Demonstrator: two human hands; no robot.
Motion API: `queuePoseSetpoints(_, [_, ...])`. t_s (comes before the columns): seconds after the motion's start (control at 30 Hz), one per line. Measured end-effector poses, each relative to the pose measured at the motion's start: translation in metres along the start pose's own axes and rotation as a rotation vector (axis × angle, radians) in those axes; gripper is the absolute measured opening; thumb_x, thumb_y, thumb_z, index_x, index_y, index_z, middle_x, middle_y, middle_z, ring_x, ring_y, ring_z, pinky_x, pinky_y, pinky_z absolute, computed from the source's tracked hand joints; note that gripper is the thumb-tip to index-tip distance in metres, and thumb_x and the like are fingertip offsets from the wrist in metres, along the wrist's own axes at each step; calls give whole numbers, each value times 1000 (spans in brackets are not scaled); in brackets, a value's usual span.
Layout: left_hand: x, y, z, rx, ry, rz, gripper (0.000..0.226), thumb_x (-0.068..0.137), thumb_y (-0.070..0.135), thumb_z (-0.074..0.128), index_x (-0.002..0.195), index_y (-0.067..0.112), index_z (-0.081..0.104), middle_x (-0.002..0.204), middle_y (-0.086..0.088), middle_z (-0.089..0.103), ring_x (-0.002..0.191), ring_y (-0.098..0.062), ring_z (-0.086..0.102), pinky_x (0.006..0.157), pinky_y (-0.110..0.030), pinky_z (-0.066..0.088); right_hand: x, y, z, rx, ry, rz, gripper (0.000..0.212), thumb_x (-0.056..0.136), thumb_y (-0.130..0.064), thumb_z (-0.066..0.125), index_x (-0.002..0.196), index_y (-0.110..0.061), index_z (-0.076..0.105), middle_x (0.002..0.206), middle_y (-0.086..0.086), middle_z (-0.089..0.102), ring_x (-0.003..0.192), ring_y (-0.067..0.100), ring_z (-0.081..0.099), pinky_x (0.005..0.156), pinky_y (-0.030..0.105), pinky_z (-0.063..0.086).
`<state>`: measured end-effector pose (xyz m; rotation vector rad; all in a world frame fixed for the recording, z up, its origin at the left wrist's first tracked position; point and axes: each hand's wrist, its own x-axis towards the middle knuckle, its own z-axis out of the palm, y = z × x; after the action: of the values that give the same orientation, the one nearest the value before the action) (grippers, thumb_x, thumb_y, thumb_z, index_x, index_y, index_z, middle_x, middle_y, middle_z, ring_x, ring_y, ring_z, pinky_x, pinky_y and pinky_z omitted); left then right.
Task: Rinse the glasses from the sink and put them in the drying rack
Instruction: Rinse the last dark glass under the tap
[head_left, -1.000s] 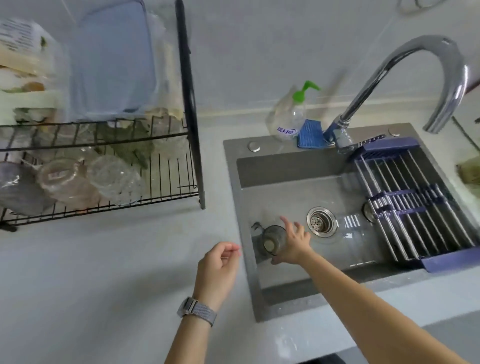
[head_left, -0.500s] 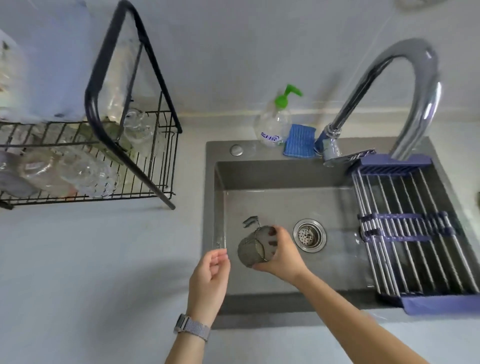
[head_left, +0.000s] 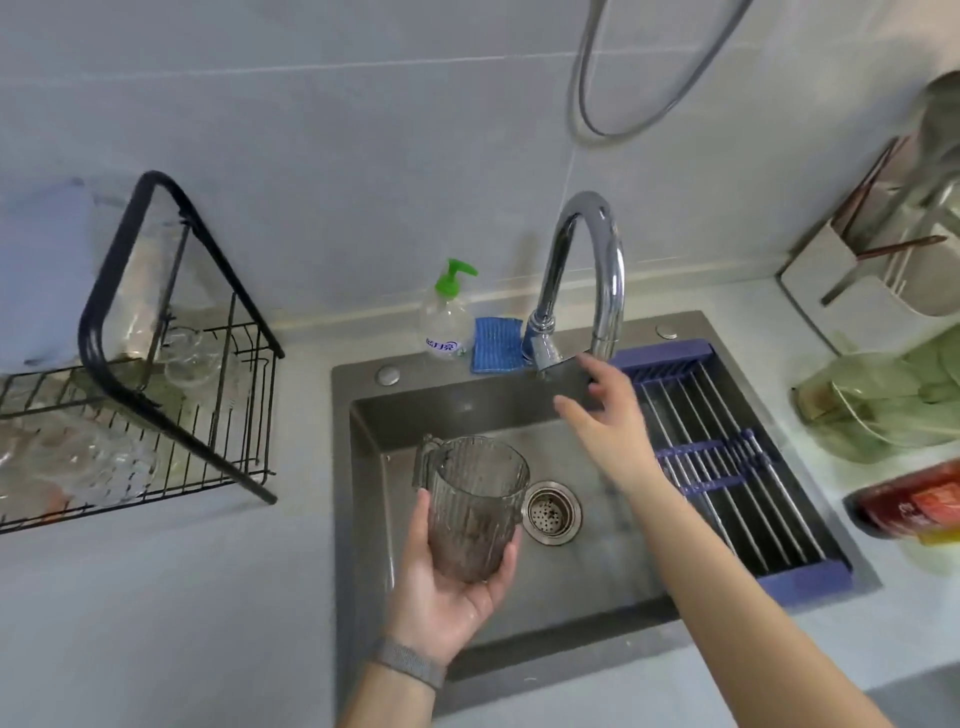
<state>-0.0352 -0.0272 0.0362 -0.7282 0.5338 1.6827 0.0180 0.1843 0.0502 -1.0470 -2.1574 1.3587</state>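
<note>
A: Holding ribbed glass (head_left: 475, 506) over the sink (head_left: 597, 582), left hand (head_left: 447, 582) wrapped round its base.
B: Right hand (head_left: 605, 415)?
A: Fingers spread, empty, at the faucet (head_left: 582, 291) lever. Rinse step; likely water on next, glass under spout, then drying rack (head_left: 156, 395).

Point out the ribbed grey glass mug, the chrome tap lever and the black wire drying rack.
Ribbed grey glass mug (head_left: 475, 512), head view, on its side wall.
Chrome tap lever (head_left: 569, 375), head view, mid-lever.
Black wire drying rack (head_left: 132, 397), head view, on its frame tube.

Smoky ribbed glass (head_left: 475, 512); grey sink (head_left: 363, 467); black rack (head_left: 171, 364); blue striped sponge (head_left: 496, 345); green pump (head_left: 454, 275).
</note>
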Motion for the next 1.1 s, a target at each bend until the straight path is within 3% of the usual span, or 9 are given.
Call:
queuePoseSetpoints(0.1, [13, -12, 21, 15, 7, 49, 75, 68, 54, 69, 119, -1, 62, 107, -24, 68, 94, -37, 63, 57, -39, 61, 72, 22, -5, -212, 20, -8, 58, 80, -15, 65, 135, -4, 46, 138, 15, 48, 128, 33, 44, 107, 52, 40])
queuePoseSetpoints(0.27, [38, -28, 37, 33, 67, 105, 81, 69, 54, 70, 127, -1, 59, 119, -25, 64, 96, -36, 63, 58, -38, 61, 111, 42, -11, -494, -227, -120, 17, 84, -6, 58, 100, -5, 64, 93, 5, 55, 100, 33, 56, 77, 28, 37])
queuePoseSetpoints(0.33, [51, -37, 42, 35, 108, 118, 82, 69, 54, 71, 130, 0, 58, 124, -25, 63, 99, -36, 62, 59, -38, 61, 107, 51, -17, -473, -251, -127, 24, 84, -5, 58, 106, -7, 67, 95, 4, 59, 96, 26, 55, 76, 25, 34])
queuePoseSetpoints(0.43, [68, -53, 49, 41, 147, 128, 83, 70, 54, 71, 132, 2, 57, 129, -25, 61, 103, -36, 61, 61, -38, 61, 87, 64, -24, -321, -374, -158, 39, 86, -12, 63, 124, -19, 63, 133, -2, 59, 126, 18, 51, 99, 31, 42])
queuePoseSetpoints(0.53, [83, -64, 52, 54, 203, 135, 74, 76, 53, 68, 129, 2, 60, 122, -25, 65, 100, -36, 63, 62, -38, 61, 41, 64, -41, 145, -213, 10, 48, 86, -40, 65, 132, -33, 53, 143, -17, 46, 134, 2, 41, 109, 25, 34])
queuePoseSetpoints(0.7, [89, -74, 54, 185, 214, 142, 54, 89, 54, 53, 114, 9, 70, 111, -18, 71, 89, -30, 72, 70, -37, 61, -34, 70, -25, 479, -434, 227, 118, 41, -58, 89, 143, -35, 34, 132, -6, 59, 122, 6, 57, 101, 32, 48])
queuePoseSetpoints(0.83, [84, -62, 39, 495, 424, 124, 58, 88, 66, 46, 112, 18, 67, 116, -12, 67, 99, -36, 61, 79, -39, 51, -21, 79, -4, 414, -302, 282, 83, 43, -41, 90, 118, -29, 56, 113, -6, 70, 108, 8, 66, 97, 27, 51])
queuePoseSetpoints(0.97, [69, -40, 23, 643, 561, 245, 30, 98, 37, 50, 109, 13, 64, 115, -9, 64, 95, -31, 63, 80, -39, 50, -16, 95, 1, 241, -268, 227, 82, 48, -39, 93, 119, -34, 51, 114, -13, 65, 107, -3, 61, 96, 18, 46])
queuePoseSetpoints(1.1, [60, -24, 19, 686, 557, 343, 17, 99, 17, 50, 100, 11, 66, 108, -9, 68, 93, -25, 65, 81, -38, 51, -20, 112, 8, 247, -210, 342, 84, 41, -52, 88, 116, -29, 56, 109, -7, 70, 105, 8, 66, 101, 36, 49])
